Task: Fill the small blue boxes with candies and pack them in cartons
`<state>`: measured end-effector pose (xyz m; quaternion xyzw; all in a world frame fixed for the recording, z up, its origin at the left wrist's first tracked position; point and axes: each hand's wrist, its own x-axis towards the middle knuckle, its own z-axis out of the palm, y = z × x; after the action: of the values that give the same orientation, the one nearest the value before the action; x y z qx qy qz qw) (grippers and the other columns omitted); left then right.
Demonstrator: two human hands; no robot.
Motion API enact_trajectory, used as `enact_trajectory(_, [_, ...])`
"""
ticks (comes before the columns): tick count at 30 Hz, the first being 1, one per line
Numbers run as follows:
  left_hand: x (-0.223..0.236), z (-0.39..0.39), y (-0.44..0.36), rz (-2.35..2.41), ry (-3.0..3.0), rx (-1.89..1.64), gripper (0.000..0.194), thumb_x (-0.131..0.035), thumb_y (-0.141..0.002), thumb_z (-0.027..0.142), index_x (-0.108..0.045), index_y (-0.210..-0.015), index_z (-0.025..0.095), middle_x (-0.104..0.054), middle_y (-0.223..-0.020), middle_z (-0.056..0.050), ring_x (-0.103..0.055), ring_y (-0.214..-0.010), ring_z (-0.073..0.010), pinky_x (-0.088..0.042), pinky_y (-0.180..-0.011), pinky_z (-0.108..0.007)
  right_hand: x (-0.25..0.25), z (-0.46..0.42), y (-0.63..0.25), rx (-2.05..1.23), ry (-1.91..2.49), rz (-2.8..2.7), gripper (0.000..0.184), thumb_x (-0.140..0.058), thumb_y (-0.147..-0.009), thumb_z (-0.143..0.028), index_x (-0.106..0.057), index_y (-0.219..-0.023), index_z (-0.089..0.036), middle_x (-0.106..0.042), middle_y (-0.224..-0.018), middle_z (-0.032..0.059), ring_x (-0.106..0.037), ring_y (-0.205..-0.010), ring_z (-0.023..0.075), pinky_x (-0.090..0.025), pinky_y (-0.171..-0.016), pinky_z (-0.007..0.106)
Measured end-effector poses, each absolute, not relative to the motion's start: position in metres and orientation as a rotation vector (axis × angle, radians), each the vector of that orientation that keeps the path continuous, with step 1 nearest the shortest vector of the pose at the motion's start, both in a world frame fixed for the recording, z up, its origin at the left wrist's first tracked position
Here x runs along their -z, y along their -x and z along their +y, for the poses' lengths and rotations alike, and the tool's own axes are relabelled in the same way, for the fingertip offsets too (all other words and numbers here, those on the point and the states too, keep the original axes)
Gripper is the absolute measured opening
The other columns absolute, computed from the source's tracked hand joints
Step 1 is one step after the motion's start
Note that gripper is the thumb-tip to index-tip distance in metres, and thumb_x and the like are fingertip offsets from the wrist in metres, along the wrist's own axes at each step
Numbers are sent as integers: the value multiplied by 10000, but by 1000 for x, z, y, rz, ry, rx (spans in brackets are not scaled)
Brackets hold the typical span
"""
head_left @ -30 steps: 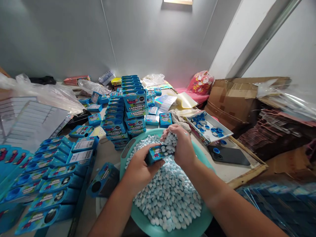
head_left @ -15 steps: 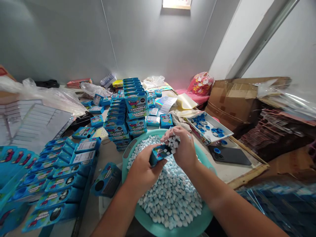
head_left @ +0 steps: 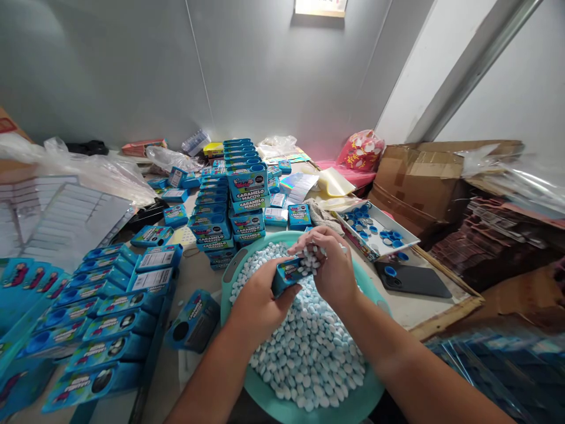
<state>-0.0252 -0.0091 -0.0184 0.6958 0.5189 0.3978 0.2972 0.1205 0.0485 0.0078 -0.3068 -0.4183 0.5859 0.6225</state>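
My left hand [head_left: 258, 297] grips a small blue candy box [head_left: 286, 279], tilted with its open end toward the right. My right hand [head_left: 334, 271] is cupped against that end, fingers curled round a handful of white candies [head_left: 311, 259]. Some of these candies lie at the box's opening. Both hands are above a teal basin [head_left: 376, 294] full of white and pale-blue candies [head_left: 309, 353]. Just left of the basin another blue box [head_left: 194, 321] lies on its side, a dark round hole showing. How full the held box is stays hidden.
Stacked blue boxes [head_left: 247, 191] stand behind the basin. Rows of blue boxes [head_left: 115, 353] fill the left side. A white tray [head_left: 408, 240] of blue caps and a dark phone [head_left: 424, 280] with a cap on it lie right. Cardboard boxes [head_left: 410, 176] stand beyond.
The view has shifted slightly. More candies from my right hand now lie against the box's opening, and the right fingers have opened a little. My left hand keeps its hold.
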Motion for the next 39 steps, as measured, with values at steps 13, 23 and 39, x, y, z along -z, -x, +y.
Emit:
enact_trajectory(13, [22,-13,26,1367,-2208,-1060,383,-588,-985,324,-569,-1340,182,-692,-1315,-134,-661,-1231,-303,-557,-998,-414,-8,48,-121,-1392,710,-1028,152,-643,-837,-308,-653,-714,-219,-672,-662,-9,-703,-721,205,-535,-719,312])
enact_trajectory(23, [20,-10,29,1272,-2069,-1154,408,-658,-957,327,-585,-1346,228,-685,-1345,-90,-649,-1256,-260,-531,-1047,-353,-7,51,-126,-1419,665,-1173,191,-632,-883,-359,-704,-771,-222,-736,-773,15,-722,-822,218,-524,-808,334])
enact_trajectory(39, [23,-6,27,1244,-1636,-1188,410,-719,-917,356,-631,-1301,241,-706,-1287,-84,-659,-1218,-291,-518,-1051,-420,-9,45,-130,-1365,483,-1243,261,-591,-980,-400,-757,-893,-218,-776,-874,46,-752,-889,246,-565,-881,401])
